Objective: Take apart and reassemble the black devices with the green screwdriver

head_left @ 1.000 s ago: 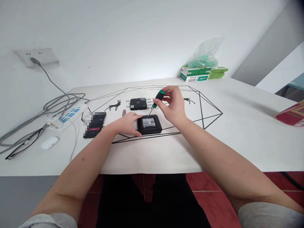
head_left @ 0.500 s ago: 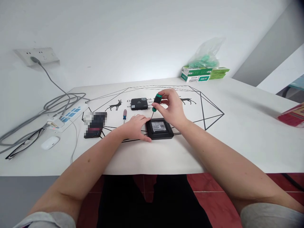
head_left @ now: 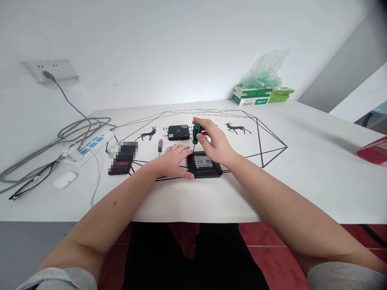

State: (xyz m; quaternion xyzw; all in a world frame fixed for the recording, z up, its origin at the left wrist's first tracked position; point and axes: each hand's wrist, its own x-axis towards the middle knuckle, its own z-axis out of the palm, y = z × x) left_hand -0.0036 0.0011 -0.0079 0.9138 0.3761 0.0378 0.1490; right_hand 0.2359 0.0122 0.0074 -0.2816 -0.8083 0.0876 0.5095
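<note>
A flat black square box (head_left: pixel 216 169) with a white label in its recessed top lies on the white table in the head view. My left hand (head_left: pixel 175 160) grips the box's left side, thumb at the near corner and fingertips at the far one. My right hand (head_left: pixel 216 141) is closed around the green-and-black handle of a screwdriver (head_left: pixel 197 132). Its shaft points down to the far left corner of the box; the tip is too small to make out. Behind them sits a smaller black box (head_left: pixel 178 133), and a second screwdriver (head_left: pixel 160 146) with a reddish and blue handle lies left of it.
On the left are a partly pixelated phone (head_left: pixel 125 158), a white mouse (head_left: pixel 65 180), glasses (head_left: pixel 33 181) and a power strip (head_left: pixel 93 147) with grey cables. Green boxes (head_left: pixel 252 92) bearing a plastic bag (head_left: pixel 266 72) stand at the back right. A red package (head_left: pixel 375 151) is at the right edge.
My right hand has shifted slightly left, bringing the screwdriver handle from a slant to nearly upright. My left hand stays on the black box. The whole view has moved a little.
</note>
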